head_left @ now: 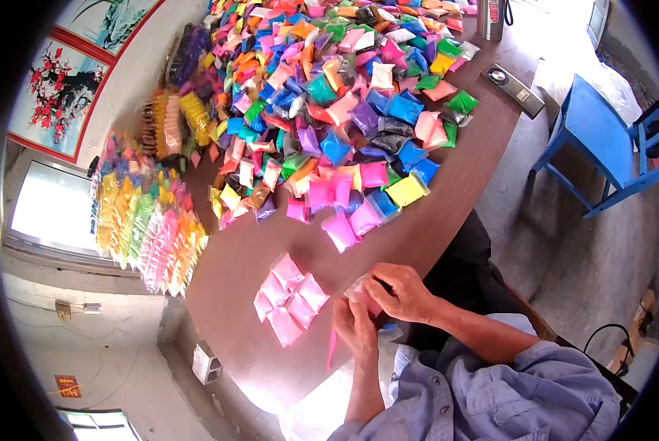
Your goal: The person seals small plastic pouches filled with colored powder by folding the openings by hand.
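Observation:
Near the table's front edge, my left hand (355, 325) and my right hand (404, 293) are close together. Both have their fingers closed on a small clear plastic packet (364, 295) with pinkish content, partly hidden by the fingers. A thin pink strip (332, 348) hangs down beside my left hand. Left of my hands, several light pink packets (288, 300) lie grouped on the brown table (230, 275). Beyond them, bright pink packets (340, 231) lie at the near edge of a large heap of colourful packets (329, 95).
Long bags of packets (149, 228) stand along the table's left side. A silver and black device (513, 90) lies near the right edge, with a grey canister (491, 18) behind it. A blue chair (594, 132) stands on the floor to the right.

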A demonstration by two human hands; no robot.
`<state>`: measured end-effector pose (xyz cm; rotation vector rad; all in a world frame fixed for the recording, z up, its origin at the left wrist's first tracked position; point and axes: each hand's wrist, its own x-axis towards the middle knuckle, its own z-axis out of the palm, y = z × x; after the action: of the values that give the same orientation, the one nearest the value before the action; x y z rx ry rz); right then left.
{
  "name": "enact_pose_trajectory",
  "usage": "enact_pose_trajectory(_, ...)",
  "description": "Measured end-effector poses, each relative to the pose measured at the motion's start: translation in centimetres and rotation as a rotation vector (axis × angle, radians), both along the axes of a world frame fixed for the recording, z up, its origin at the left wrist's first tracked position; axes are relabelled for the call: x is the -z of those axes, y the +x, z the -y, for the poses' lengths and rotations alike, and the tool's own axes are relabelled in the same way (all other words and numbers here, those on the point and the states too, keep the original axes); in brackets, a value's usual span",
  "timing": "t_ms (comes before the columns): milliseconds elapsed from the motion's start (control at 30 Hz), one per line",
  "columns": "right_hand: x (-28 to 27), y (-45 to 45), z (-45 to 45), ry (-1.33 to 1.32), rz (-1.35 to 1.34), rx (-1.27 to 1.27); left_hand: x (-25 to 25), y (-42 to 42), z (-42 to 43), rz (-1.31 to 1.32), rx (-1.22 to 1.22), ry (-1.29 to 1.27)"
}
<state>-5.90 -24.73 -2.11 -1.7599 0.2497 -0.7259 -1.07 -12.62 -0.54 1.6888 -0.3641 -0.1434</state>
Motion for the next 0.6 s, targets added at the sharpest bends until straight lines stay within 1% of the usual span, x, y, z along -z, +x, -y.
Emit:
enact_pose_trajectory(100,0.4,0.2,-0.1,-0.018,-0.004,-0.008,-0.5,-0.3,0.5,-0.019,-0.052,0.011)
enact_pose_trajectory(167,0.5,0.3,-0.2,-0.053,0.023,-0.008,-0.2,-0.1,-0.1,-0.013,-0.042,0.038)
enact_pose_trajectory(267,-0.7,0.2,-0.2,-0.009,0.021,0.002,-0.1,0.1,-0.6,-0.026,-0.027,0.061)
enact_pose_trajectory(333,-0.6,0.2,-0.1,0.007,-0.004,-0.008,-0.1,0.0,-0.6,-0.048,-0.02,0.055)
enact_pose_trajectory(433,-0.5,0.1,0.0,0.02,-0.009,0.005,-0.6,-0.2,0.1,0.014,-0.056,0.1)
enact_pose_trajectory(600,-0.3,0.1,0.0,0.057,0.034,0.037,-1.0,-0.2,0.4,-0.068,0.005,0.011)
